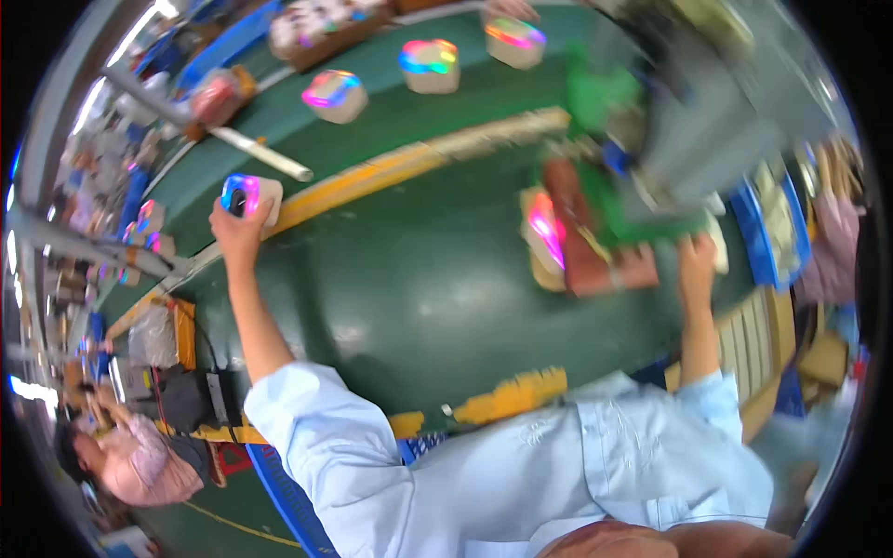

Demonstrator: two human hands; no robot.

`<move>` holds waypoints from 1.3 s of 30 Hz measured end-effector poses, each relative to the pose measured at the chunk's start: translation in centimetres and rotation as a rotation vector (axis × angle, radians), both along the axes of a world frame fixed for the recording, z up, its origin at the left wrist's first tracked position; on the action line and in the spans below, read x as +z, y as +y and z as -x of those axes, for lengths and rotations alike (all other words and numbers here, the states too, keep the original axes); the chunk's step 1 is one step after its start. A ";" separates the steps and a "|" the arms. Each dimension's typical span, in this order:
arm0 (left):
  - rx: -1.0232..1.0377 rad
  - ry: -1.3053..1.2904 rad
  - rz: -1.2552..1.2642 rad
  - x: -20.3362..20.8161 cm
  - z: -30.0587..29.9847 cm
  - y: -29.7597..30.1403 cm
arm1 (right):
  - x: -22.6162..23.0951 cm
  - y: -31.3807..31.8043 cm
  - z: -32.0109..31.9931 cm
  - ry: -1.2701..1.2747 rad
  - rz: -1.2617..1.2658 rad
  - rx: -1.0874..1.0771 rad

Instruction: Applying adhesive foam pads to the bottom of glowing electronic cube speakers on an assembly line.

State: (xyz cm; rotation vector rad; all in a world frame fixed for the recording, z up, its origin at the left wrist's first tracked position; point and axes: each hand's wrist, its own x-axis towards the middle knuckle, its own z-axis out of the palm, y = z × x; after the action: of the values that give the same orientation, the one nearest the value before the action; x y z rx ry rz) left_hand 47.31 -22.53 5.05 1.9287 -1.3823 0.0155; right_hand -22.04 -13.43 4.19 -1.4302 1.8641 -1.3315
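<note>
With my left arm stretched out to the far left, my left hand [238,231] is closed around a small cream-white device [271,193] whose top rim glows in blue, pink and purple. It is held at the yellow-edged border of the green work surface. My right hand [698,263] is at the right, by the green base [642,219] of a grey machine [721,116]. Its fingers are blurred, and a white thing [718,244] shows beside them. Another glowing device [544,237] stands against a reddish-brown block [595,256] at the machine; the block partly hides it.
Several similar lit devices [430,67] stand on the green belt [377,112] beyond the border. A white bar [262,153] juts over the belt. At the right is a blue bin [774,223]; a person in pink [149,465] is at the lower left.
</note>
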 end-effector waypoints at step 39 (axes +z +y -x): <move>-0.845 0.657 -0.311 -2.7 39.8 23.3 | 2.5 11.9 -7.4 0.342 0.439 0.866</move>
State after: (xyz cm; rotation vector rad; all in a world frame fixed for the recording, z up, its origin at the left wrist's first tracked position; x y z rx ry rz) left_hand 7.46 0.77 2.32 1.2275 -1.6479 -1.1751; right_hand -14.61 -1.50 6.67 -2.4235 0.8723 -1.0937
